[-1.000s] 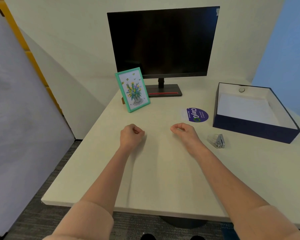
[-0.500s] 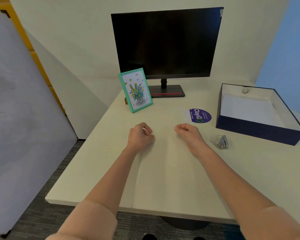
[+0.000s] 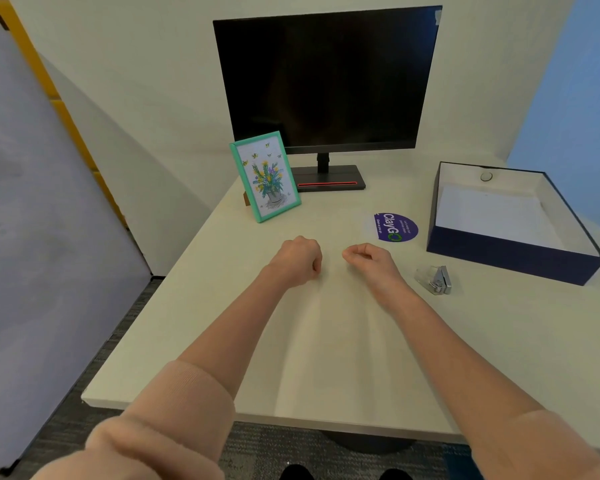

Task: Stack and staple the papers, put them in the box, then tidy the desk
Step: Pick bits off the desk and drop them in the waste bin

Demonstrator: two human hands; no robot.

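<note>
White papers lie flat inside the open dark blue box at the right of the desk. A small clear and silver stapler sits on the desk in front of the box. My left hand and my right hand rest on the desk's middle as closed fists, close together, holding nothing. The stapler lies a short way right of my right hand.
A black monitor stands at the back. A teal-framed flower picture leans to its left. A purple round sticker is on the beige desk. A grey partition stands at the left.
My left fist has shifted right, closer to my right fist. The view has moved slightly; nothing on the desk has moved.
</note>
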